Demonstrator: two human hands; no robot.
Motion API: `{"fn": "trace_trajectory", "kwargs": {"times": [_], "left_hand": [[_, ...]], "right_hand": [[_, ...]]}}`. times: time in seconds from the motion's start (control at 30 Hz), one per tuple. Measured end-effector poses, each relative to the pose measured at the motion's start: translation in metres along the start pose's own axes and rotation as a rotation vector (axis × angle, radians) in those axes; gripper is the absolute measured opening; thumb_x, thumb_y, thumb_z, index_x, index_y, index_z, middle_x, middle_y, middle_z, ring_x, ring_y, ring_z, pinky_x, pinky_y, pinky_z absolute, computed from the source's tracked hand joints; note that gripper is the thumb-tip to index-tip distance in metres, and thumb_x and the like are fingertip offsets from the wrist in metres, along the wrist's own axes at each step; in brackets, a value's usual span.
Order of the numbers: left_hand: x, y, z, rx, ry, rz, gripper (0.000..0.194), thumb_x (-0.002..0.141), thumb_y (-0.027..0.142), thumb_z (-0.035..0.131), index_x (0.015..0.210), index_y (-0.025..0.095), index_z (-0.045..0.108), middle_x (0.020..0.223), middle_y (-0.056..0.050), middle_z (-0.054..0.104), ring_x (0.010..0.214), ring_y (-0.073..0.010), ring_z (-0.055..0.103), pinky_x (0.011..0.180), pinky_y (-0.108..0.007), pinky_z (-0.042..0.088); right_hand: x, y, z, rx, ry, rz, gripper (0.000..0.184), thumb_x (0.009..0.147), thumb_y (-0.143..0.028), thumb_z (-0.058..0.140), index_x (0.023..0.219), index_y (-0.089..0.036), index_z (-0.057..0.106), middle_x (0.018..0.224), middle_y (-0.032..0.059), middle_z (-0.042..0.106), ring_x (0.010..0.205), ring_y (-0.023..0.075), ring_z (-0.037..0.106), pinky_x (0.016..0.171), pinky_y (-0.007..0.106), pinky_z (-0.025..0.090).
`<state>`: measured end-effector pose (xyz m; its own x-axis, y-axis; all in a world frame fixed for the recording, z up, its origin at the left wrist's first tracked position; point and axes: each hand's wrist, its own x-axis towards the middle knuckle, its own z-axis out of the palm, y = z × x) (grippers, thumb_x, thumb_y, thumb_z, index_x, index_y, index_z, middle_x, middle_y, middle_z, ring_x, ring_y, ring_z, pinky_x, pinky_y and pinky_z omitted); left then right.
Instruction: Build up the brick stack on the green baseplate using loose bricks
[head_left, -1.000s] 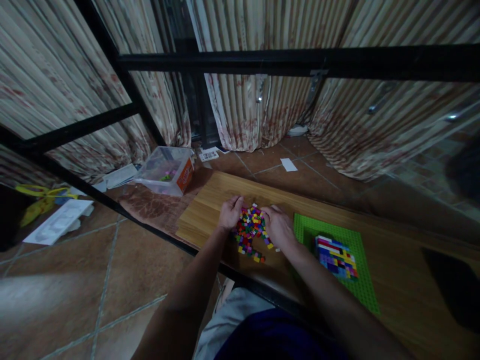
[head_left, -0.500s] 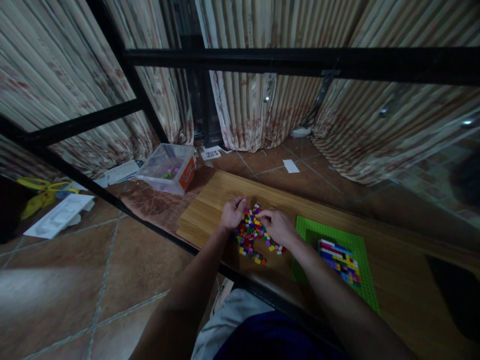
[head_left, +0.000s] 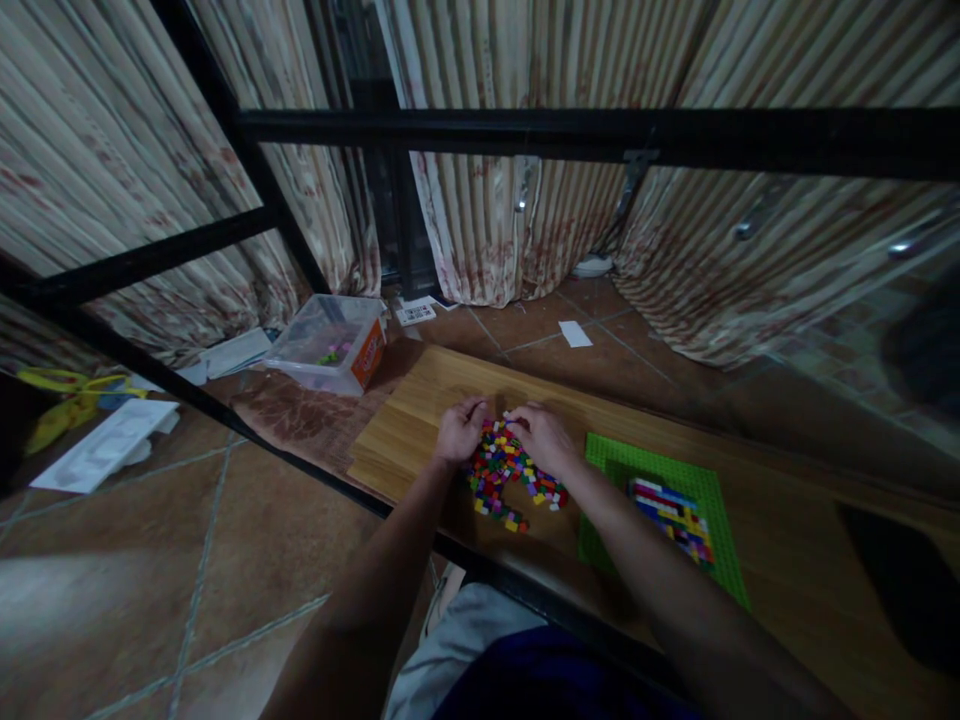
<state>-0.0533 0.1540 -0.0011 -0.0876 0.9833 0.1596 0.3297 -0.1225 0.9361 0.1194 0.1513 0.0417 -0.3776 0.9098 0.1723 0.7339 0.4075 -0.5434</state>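
A loose pile of small, many-coloured toy bricks (head_left: 495, 470) is spread over the wooden tabletop (head_left: 405, 420). My left hand (head_left: 461, 430) lies at the pile's upper left edge, its fingers curled together; whatever they hold is too small to make out. Across the pile, my right hand (head_left: 544, 440) reaches in with thumb and forefinger pinched at its far edge. A pale brick shows by those fingertips, but I cannot tell whether it is gripped. Right of the pile, a green baseplate (head_left: 720, 530) carries a block of built-up bricks (head_left: 671, 515), partly behind my right forearm.
A clear plastic box (head_left: 326, 345) with a few bricks inside stands beyond the table's left end. A dark flat object (head_left: 892, 580) lies at the right. Black frame bars (head_left: 450, 130) cross before striped curtains (head_left: 480, 230). White packaging (head_left: 105, 445) is on the tiled floor.
My right hand has shifted slightly away from me, to the far edge of the brick pile. My left hand has stayed nearly in place. The whole view has moved a little.
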Motion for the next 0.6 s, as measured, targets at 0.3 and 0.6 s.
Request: {"fn": "trace_trajectory", "kwargs": {"times": [0.3, 0.6], "left_hand": [[0.000, 0.005, -0.002, 0.010, 0.007, -0.007, 0.027, 0.088, 0.032, 0.053, 0.102, 0.016, 0.069, 0.078, -0.004, 0.074, 0.078, -0.0184, 0.069, 0.081, -0.030, 0.052], [0.002, 0.004, -0.004, 0.081, 0.002, 0.033, 0.029, 0.088, 0.033, 0.050, 0.103, 0.017, 0.069, 0.081, -0.004, 0.075, 0.082, -0.0192, 0.069, 0.084, -0.031, 0.051]], "right_hand": [[-0.032, -0.003, -0.001, 0.941, 0.207, 0.338, 0.024, 0.073, -0.043, 0.069, 0.078, -0.020, 0.064, 0.069, -0.0002, 0.068, 0.063, 0.0146, 0.064, 0.061, 0.027, 0.051], [-0.059, -0.017, -0.010, 1.613, 0.359, 0.513, 0.032, 0.056, -0.033, 0.087, 0.078, -0.021, 0.067, 0.068, -0.0051, 0.066, 0.058, 0.0088, 0.062, 0.056, 0.021, 0.054]]}}
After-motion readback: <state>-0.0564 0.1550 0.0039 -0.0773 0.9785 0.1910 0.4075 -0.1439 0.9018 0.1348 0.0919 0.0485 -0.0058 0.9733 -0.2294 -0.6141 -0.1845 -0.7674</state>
